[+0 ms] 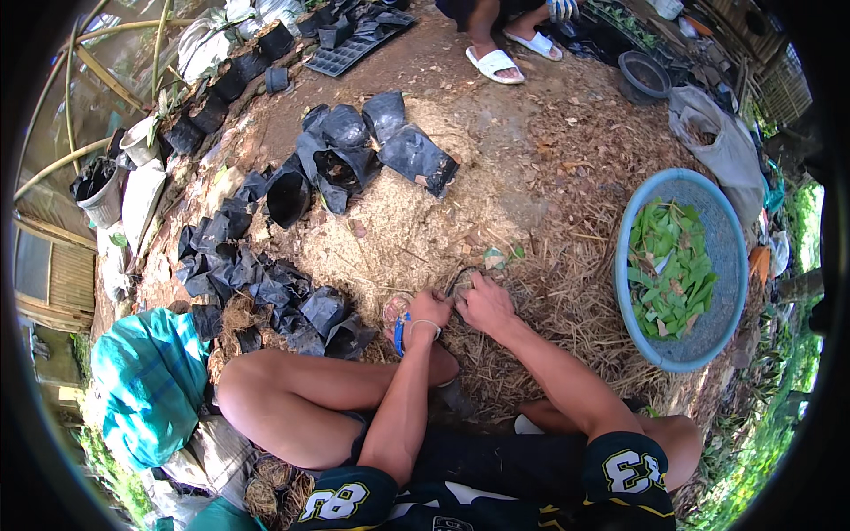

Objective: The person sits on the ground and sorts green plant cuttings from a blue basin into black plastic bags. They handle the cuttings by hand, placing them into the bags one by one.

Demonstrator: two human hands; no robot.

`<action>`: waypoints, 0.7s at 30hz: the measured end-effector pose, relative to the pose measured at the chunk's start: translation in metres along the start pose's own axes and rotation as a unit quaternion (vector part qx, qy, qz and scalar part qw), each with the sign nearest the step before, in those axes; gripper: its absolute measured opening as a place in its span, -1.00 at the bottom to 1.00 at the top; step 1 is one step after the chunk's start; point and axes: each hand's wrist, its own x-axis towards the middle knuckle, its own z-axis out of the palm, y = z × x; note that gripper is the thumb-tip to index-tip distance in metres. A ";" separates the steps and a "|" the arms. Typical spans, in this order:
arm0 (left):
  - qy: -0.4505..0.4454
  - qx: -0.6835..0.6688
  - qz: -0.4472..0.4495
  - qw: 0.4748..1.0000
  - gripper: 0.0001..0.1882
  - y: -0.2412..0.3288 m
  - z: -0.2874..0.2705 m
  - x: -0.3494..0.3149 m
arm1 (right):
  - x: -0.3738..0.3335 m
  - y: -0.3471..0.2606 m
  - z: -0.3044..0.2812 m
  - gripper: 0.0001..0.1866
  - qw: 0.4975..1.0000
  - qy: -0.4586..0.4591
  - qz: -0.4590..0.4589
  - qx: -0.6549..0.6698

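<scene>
My left hand (pixel 428 311) and my right hand (pixel 484 303) work close together low over the straw-strewn ground, fingers bent and pinched. Between them shows a small dark curved edge (pixel 457 281), perhaps the rim of a black plastic bag; the fingers hide most of it. A blue band (pixel 399 334) circles my left wrist. Left of my hands lies a heap of crumpled black plastic nursery bags (pixel 274 296). Farther off, several larger black bags (pixel 341 164) stand or lie on pale husks, some with open mouths.
To my right sits a blue round basin (pixel 622 265) of green leaves (pixel 673 265). A teal sack (pixel 149 380) is by my left knee. Black pots (pixel 210 112) line the far left, near a black seedling tray (pixel 354 53). Another person's sandalled feet (pixel 496 65) are at the top.
</scene>
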 end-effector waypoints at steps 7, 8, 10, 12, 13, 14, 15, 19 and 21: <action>-0.040 -0.043 -0.036 0.998 -0.78 -0.007 -0.005 -0.002 | 0.001 -0.005 -0.002 -0.68 0.998 0.020 0.026 0.046; -0.028 -0.049 -0.024 0.998 -0.79 -0.007 -0.006 -0.001 | 0.001 -0.005 -0.001 -0.69 0.998 0.016 0.032 0.045; -0.031 -0.051 -0.038 0.997 -0.80 -0.007 -0.005 -0.001 | 0.001 -0.005 -0.001 -0.69 0.998 0.010 0.039 0.041; -0.026 -0.091 -0.049 0.994 -0.81 -0.007 -0.005 -0.001 | 0.000 -0.006 0.000 -0.70 0.999 -0.004 0.042 0.034; -0.038 -0.109 -0.075 0.991 -0.81 -0.006 -0.004 -0.001 | 0.000 -0.006 0.000 -0.70 0.999 0.006 0.038 0.030; -0.030 -0.099 -0.057 0.993 -0.81 -0.006 -0.004 -0.001 | -0.001 -0.007 0.001 -0.71 0.999 0.008 0.036 0.026; -0.031 -0.090 -0.053 0.994 -0.82 -0.006 -0.004 -0.001 | -0.001 -0.007 0.002 -0.72 0.999 0.009 0.038 0.018; -0.027 -0.062 -0.022 0.997 -0.83 -0.006 -0.005 -0.003 | -0.004 -0.010 0.013 -0.75 0.998 0.031 -0.007 -0.050; -0.023 -0.072 -0.012 0.997 -0.83 -0.005 -0.006 -0.003 | -0.005 -0.008 0.018 -0.76 0.997 0.037 -0.026 -0.069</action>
